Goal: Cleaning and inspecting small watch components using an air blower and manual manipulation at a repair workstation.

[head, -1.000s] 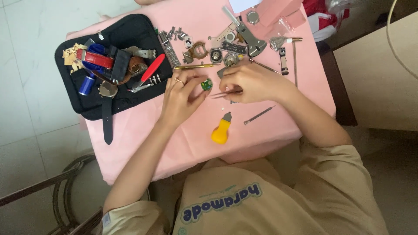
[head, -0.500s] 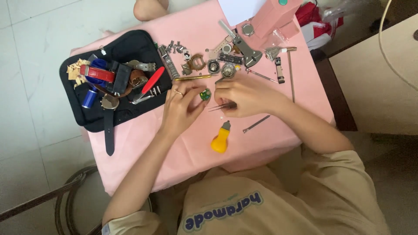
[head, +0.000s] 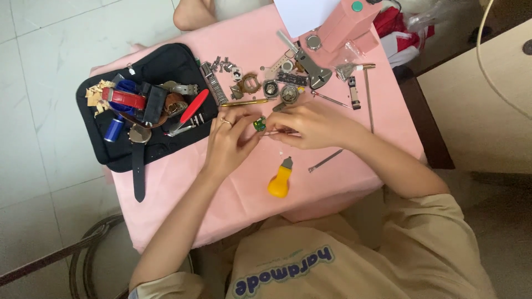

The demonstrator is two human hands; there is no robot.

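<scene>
My left hand (head: 228,141) pinches a small green watch part (head: 259,124) over the pink-covered table (head: 183,182). My right hand (head: 311,123) grips a thin metal tool (head: 272,132) whose tip points at the green part. The two hands nearly touch at mid-table. A ring sits on a finger of my left hand. A yellow-handled tool (head: 280,179) lies just in front of my hands, and a thin metal rod (head: 325,160) lies by my right wrist.
A black pouch (head: 147,105) at the left holds watches, straps, a red-handled tool (head: 194,106) and a blue cylinder. Watch cases, bracelet links and metal tools are scattered along the far side. A pink box (head: 346,25) and white paper stand at the back. Another person's knee (head: 191,14) shows beyond the table.
My view has shifted slightly, so the table sits lower in the picture. Both hands stay together at the green part with only small finger movements.
</scene>
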